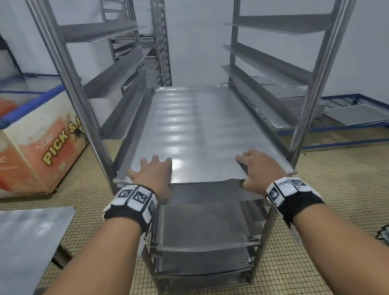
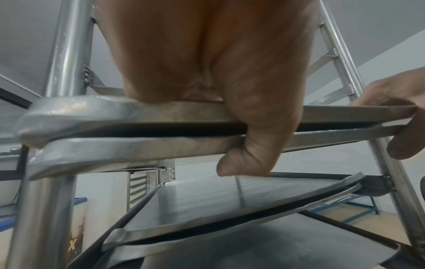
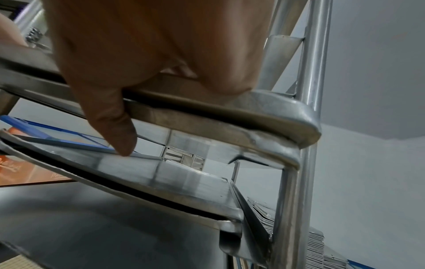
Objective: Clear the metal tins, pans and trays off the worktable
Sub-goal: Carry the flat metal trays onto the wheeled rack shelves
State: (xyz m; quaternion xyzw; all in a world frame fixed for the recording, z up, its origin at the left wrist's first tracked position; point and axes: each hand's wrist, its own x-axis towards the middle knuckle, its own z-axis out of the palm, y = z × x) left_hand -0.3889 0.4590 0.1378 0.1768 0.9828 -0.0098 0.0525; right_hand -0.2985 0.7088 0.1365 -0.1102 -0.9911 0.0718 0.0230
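At the near edge of the rack's (image 1: 78, 92) middle runners, my left hand (image 1: 154, 172) and right hand (image 1: 257, 168) clamp the front rim of a metal tray (image 1: 196, 127), fingers on top, thumbs beneath.

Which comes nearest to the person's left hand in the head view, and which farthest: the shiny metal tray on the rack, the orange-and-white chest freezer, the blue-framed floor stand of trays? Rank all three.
1. Shiny metal tray: the left hand rests on its near edge.
2. Orange-and-white chest freezer: on the floor to the left.
3. Blue-framed floor stand of trays: far right, beyond the rack.
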